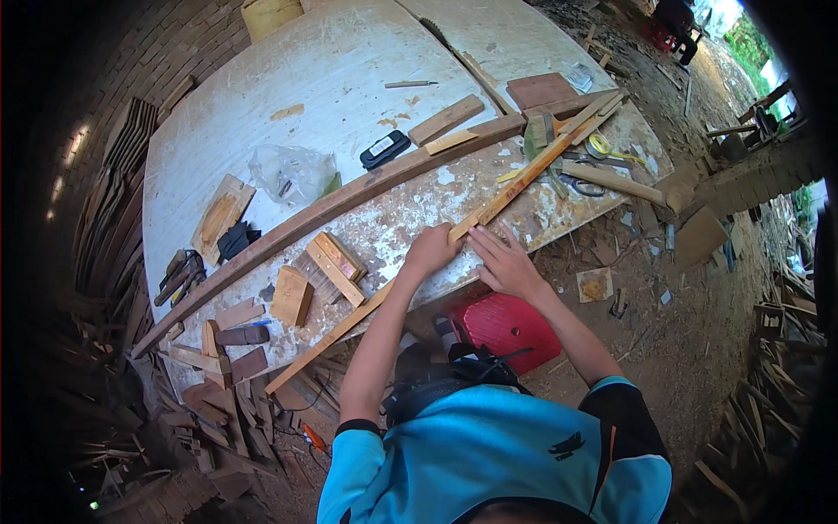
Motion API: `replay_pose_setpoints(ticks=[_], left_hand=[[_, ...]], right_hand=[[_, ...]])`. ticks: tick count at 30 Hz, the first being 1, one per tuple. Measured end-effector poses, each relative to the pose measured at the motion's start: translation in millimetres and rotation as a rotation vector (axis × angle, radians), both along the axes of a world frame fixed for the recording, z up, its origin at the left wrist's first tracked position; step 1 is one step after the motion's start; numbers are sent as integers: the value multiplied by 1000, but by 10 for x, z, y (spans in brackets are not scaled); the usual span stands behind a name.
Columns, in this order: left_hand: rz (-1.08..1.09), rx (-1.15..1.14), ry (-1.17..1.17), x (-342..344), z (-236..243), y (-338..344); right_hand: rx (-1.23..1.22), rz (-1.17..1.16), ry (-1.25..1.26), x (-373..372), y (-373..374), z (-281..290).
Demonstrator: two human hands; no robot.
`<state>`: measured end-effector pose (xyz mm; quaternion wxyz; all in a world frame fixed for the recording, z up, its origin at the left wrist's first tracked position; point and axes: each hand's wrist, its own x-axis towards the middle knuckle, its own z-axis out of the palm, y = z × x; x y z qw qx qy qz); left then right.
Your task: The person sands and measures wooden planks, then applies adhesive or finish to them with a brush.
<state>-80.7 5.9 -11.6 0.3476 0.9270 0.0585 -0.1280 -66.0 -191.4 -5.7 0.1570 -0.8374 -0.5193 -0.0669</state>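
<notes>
Watching from afar, I see my left hand point(431, 251) curled round the long wood strip point(527, 177), my right hand point(508, 265) touching it, fingers straight; I'd press evenly.

On our worktable point(349, 92), a beam point(343, 203) is lying crosswise; behind it we're seeing, L to R, bag point(286, 175), case point(384, 150) & board point(539, 90); before it, block point(291, 299) is sitting L, strip point(513, 189) is running diag.; stool point(513, 330) is standing nr. front edge.
</notes>
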Motion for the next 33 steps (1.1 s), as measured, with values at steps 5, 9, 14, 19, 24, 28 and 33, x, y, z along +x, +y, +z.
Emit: replay_pose_setpoints(ticks=[5, 9, 14, 19, 24, 28, 33], left_hand=[[-12, -98, 50, 19, 18, 25], [-57, -54, 60, 26, 60, 49], [-38, -100, 99, 44, 77, 50], [-38, -57, 97, 57, 60, 40], [-24, -45, 72, 49, 16, 30], [-52, -105, 15, 51, -21, 58], [-64, -320, 121, 95, 1, 155]], right_hand=[[-4, -11, -64, -27, 66, -14], [-21, -46, -62, 139, -80, -20], [203, -504, -35, 394, -186, -120], [34, -448, 30, 397, -175, -191], [210, -450, 29, 371, -128, -217], [125, -398, 78, 252, -84, -232], [116, -212, 95, 137, -254, -211]])
